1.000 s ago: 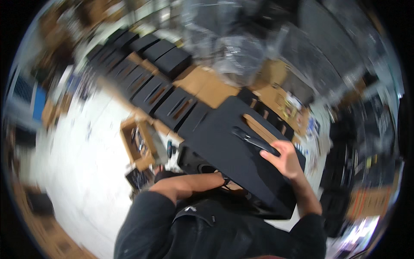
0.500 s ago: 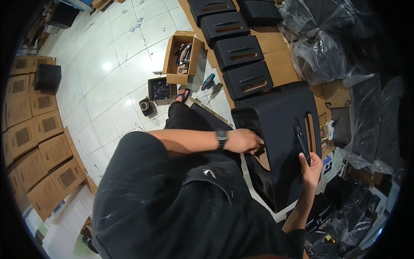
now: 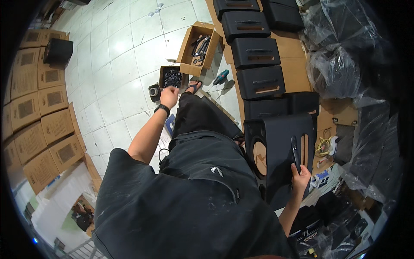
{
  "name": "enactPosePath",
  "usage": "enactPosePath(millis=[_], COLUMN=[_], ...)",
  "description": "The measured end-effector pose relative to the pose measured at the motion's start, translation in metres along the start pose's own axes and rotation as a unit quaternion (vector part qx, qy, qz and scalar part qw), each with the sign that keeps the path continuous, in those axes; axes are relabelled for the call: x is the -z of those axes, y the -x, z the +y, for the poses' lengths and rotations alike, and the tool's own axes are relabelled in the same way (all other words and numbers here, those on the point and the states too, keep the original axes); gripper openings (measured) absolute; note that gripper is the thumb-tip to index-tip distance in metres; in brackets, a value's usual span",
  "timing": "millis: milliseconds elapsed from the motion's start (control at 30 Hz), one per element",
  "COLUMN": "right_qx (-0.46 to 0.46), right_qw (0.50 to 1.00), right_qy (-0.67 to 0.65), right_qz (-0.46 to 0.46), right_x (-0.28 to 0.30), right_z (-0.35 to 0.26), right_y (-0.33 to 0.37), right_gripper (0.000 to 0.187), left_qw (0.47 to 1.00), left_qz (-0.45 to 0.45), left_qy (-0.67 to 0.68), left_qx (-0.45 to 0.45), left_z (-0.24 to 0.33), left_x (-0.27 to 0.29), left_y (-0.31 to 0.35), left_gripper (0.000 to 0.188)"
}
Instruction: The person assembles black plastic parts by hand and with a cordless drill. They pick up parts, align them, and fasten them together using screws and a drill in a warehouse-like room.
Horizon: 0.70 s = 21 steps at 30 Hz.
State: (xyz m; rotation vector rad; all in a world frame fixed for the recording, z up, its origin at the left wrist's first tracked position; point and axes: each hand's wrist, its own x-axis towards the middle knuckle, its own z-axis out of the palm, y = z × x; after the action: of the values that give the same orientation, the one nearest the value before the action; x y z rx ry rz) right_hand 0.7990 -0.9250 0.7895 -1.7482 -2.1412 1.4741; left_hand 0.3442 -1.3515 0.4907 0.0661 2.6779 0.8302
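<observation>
A black speaker cabinet (image 3: 280, 159) lies tilted beside my right leg, with a large round cutout (image 3: 260, 156) in its front and a long slot in its side. My right hand (image 3: 301, 176) is closed around the near end of a black handle (image 3: 295, 146) lying along that side. Out to the left, my left hand (image 3: 169, 97) has its fingers drawn together beside a small open box of black parts (image 3: 172, 77) and a round container (image 3: 154, 91). Whatever its fingertips may hold is too small to make out.
Beyond the small box stands a cardboard box (image 3: 212, 51) of black handles. A green-and-black power drill (image 3: 221, 77) rests on the tiles. Similar black cabinets (image 3: 261, 82) line up on cardboard, with plastic-wrapped items (image 3: 332, 64) to their right. Printed cartons (image 3: 54, 125) are stacked at far left.
My left hand has left the cabinet's round cutout and swung left to the small parts box. My right hand stays on the handle. The view has shifted, and the cabinet sits at a different tilt.
</observation>
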Motion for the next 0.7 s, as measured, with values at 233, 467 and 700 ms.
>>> enactPosePath(millis=[233, 467, 700], right_qx=[-0.014, -0.003, -0.016], right_qw=[0.996, 0.991, 0.978], right_qy=[0.073, -0.010, -0.058], right_qz=[0.048, 0.135, 0.199], right_x=[-0.013, -0.008, -0.001], right_z=[-0.019, -0.007, -0.017], right_y=[0.031, 0.041, 0.002], right_gripper=[0.029, 0.032, 0.026], left_qw=[0.992, 0.948, 0.856], left_qz=[-0.046, -0.253, -0.427], left_qy=[-0.093, 0.001, -0.139], left_qx=[0.067, -0.194, -0.256], left_z=[0.015, 0.074, 0.071], left_x=[-0.013, -0.097, -0.190], left_y=[-0.149, -0.090, -0.089], left_gripper=[0.055, 0.042, 0.046])
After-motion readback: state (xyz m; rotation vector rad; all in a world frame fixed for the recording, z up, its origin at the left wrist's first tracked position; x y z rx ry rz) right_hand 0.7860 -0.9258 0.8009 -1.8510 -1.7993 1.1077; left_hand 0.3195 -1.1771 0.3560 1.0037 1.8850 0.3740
